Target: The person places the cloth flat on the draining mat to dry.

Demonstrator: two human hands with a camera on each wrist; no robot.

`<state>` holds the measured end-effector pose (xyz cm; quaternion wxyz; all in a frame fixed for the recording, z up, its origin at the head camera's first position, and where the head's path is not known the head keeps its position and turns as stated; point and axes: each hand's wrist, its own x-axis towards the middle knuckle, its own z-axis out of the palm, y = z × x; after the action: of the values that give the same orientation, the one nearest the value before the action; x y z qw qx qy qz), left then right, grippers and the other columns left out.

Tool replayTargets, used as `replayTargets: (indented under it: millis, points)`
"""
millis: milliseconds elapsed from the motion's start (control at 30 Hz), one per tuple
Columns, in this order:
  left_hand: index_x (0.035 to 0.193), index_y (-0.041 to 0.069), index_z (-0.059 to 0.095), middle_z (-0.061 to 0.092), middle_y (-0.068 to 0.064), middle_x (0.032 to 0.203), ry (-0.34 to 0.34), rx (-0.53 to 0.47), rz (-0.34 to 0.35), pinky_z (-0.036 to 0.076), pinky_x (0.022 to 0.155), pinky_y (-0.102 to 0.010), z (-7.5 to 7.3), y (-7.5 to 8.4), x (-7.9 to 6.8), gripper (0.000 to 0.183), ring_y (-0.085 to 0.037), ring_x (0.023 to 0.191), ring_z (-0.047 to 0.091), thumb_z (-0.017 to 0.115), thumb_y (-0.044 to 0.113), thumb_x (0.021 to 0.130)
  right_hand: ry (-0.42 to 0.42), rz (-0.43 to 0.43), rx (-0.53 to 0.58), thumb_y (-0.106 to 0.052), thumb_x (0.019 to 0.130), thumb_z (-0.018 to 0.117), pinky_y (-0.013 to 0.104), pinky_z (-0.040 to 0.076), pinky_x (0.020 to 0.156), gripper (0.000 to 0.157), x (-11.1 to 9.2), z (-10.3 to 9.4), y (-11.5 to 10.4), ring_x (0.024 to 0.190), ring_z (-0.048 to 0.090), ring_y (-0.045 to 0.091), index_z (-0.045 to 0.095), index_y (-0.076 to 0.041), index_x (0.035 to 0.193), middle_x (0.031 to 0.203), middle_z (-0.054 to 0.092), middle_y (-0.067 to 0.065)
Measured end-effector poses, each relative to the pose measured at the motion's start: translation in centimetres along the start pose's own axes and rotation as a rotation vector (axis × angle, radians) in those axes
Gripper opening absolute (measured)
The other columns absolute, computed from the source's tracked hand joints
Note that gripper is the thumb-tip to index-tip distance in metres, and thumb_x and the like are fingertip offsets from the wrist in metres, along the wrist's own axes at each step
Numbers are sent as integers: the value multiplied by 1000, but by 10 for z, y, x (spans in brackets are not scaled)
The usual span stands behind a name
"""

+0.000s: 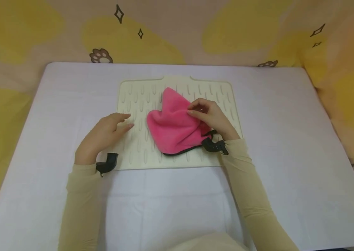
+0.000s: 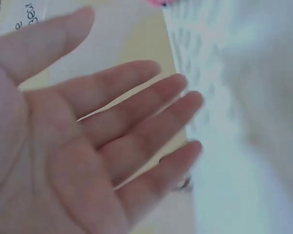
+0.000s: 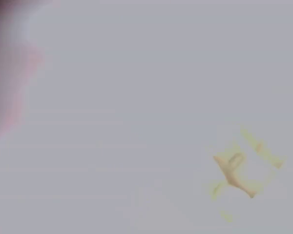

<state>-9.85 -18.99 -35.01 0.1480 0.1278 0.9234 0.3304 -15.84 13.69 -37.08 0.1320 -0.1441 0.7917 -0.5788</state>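
A crumpled pink cloth [image 1: 174, 129] with dark edging lies on the cream ridged mat [image 1: 133, 155], one corner pointing toward the far side. At its right part, my right hand [image 1: 209, 116] pinches the fabric between thumb and fingers. My left hand [image 1: 101, 134] is held at the mat's left side, apart from the cloth; the left wrist view shows its palm [image 2: 63, 146] bare and its fingers extended. Only a sliver of the cloth [image 2: 156, 2] shows at that view's top. The right wrist view is washed out, with a blurred pinkish shape at its left edge.
The mat lies on a table with a white cover [image 1: 290, 139]. A patterned yellow and beige curtain [image 1: 170, 35] hangs behind and beside the table. Each wrist carries a black mount, the left one [image 1: 107, 164] and the right one [image 1: 214, 144].
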Motion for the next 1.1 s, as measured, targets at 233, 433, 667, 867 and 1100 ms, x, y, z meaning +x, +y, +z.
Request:
replayTargets:
  millis: [233, 433, 667, 867, 1100]
  points:
    - [119, -7, 60, 63, -22, 108, 140, -138, 6, 45, 87, -43, 38, 11, 53, 33, -33, 99, 60, 55, 17, 97, 137, 14, 11, -8, 91, 63, 28, 46, 81, 21, -4, -20, 17, 87, 60, 27, 62, 9, 103, 94, 65, 11]
    - [109, -6, 65, 62, -19, 99, 137, -172, -62, 45, 82, -40, 53, 14, 65, 36, -29, 93, 57, 61, 26, 93, 110, 107, -49, -8, 91, 63, 23, 45, 82, 24, -3, -29, 35, 85, 61, 14, 62, 10, 107, 98, 65, 20]
    - [101, -5, 66, 60, -15, 91, 133, -142, -50, 43, 75, -34, 50, 10, 69, 28, -25, 84, 55, 67, 20, 88, 69, 120, -170, -15, 88, 68, 24, 42, 81, 26, 3, -34, 35, 86, 60, 12, 67, 3, 107, 96, 68, 14]
    - [93, 0, 59, 57, -11, 85, 174, -218, -53, 39, 70, -31, 51, 4, 70, 19, -23, 78, 51, 70, 13, 86, -1, 127, -249, -14, 88, 68, 23, 43, 70, 21, 4, -32, 34, 83, 59, 16, 69, 1, 102, 91, 68, 13]
    - [90, 0, 54, 58, -11, 84, 287, -359, -75, 39, 67, -23, 51, -6, 70, 21, -15, 76, 53, 70, 14, 87, 22, 110, -191, -12, 86, 69, 23, 42, 69, 13, 4, -31, 42, 77, 59, 14, 67, -1, 93, 80, 66, 6]
